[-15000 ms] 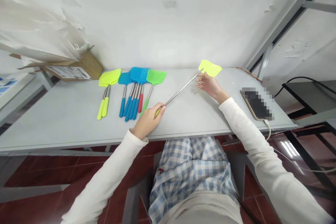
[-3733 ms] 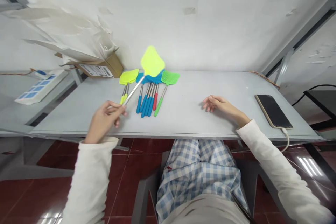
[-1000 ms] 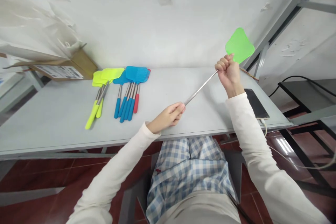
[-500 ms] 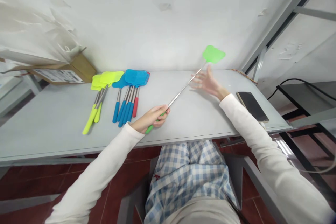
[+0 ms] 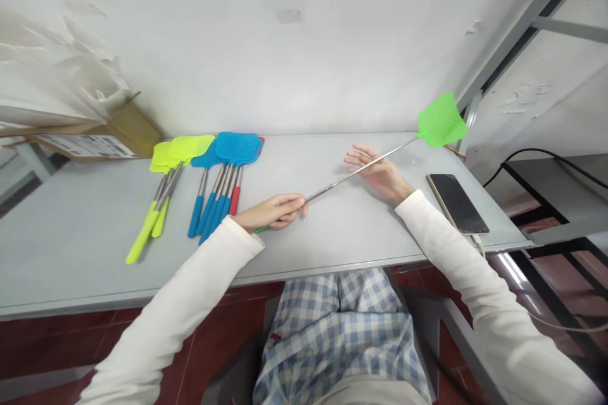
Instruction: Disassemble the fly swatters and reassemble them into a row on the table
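Observation:
My left hand (image 5: 280, 210) is closed around the grip of a green fly swatter (image 5: 443, 121). The swatter's thin metal rod is drawn out long and slants up to the right, its flat head beyond my right hand. My right hand (image 5: 377, 174) is open, fingers spread, just behind the rod; whether it touches the rod I cannot tell. Left of my left hand lie several blue fly swatters (image 5: 237, 149) piled with a red fly swatter (image 5: 234, 200), mostly covered. Farther left are yellow fly swatters (image 5: 190, 147), overlapping each other.
A phone (image 5: 458, 202) with a white cable lies on the right of the grey table (image 5: 327, 247). An opened cardboard box (image 5: 135, 130) stands at the back left. The white wall (image 5: 332, 44) rises behind the table, and a metal frame (image 5: 522, 25) slants at the right.
The green fly swatter has swung to the right and lower, its head now past my right hand. My left hand keeps its hold. My view has shifted slightly.

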{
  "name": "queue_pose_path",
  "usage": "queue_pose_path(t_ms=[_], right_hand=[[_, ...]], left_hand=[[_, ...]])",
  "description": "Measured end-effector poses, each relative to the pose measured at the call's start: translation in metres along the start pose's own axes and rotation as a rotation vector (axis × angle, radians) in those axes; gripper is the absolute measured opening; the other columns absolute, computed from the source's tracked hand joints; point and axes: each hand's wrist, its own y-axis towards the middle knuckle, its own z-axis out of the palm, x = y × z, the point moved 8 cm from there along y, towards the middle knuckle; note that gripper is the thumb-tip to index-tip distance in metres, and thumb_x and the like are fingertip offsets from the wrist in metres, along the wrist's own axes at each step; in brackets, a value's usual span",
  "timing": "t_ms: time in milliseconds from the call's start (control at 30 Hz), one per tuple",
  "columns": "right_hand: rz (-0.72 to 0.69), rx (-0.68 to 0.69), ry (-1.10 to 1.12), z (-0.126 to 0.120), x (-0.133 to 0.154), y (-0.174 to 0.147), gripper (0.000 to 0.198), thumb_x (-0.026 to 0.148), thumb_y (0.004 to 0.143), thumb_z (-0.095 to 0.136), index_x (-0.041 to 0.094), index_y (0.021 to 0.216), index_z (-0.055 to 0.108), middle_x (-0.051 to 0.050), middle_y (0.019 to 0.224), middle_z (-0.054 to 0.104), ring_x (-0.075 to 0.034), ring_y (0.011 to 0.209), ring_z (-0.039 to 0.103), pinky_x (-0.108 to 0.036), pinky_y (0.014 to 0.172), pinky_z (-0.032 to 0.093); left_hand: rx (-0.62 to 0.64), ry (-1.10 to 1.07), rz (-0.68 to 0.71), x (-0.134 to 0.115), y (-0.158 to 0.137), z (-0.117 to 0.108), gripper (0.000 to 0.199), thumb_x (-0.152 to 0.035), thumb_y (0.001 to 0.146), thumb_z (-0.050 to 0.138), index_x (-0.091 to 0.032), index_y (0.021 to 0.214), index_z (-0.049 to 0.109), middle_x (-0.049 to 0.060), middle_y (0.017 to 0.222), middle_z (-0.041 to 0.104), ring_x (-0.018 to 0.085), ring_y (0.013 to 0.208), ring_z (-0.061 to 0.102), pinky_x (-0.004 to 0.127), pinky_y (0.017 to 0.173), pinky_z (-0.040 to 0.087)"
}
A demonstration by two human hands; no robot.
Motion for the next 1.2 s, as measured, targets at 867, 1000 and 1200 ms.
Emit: queue_pose_path(t_ms=[867,1000,1200], right_hand=[[-0.196,-0.354,-0.033,0.056,0.008,-0.013,0.055,0.079,0.087,0.043,0.025,0.078,0.05,-0.004,0.111,0.073,-0.019,0.097,0.068,-0.033,0.081,0.054],[-0.134,-0.301,0.009,0.051,0.012,-0.012,0.047,0.072,0.087,0.052,0.025,0.085,0.057,-0.004,0.107,0.073,-0.019,0.095,0.069,-0.034,0.08,0.055],[-0.152,-0.454,0.075,0.017,0.027,-0.009,0.035,0.061,0.088,0.059,0.026,0.088,0.06,-0.002,0.093,0.072,-0.018,0.093,0.07,-0.035,0.088,0.057]], left_hand=[[-0.071,-0.136,0.062,-0.007,0.004,0.024,0.045,-0.062,0.086,0.061,-0.019,0.088,0.048,-0.012,0.056,0.022,0.003,0.04,0.016,0.015,0.035,0.013],[-0.094,-0.161,0.045,-0.004,-0.005,0.024,0.044,-0.061,0.087,0.06,-0.019,0.089,0.048,-0.012,0.056,0.022,0.003,0.04,0.015,0.014,0.035,0.013],[-0.127,-0.154,0.064,-0.008,-0.006,0.028,0.043,-0.062,0.089,0.056,-0.019,0.087,0.047,-0.012,0.056,0.022,0.003,0.04,0.015,0.014,0.035,0.013]])
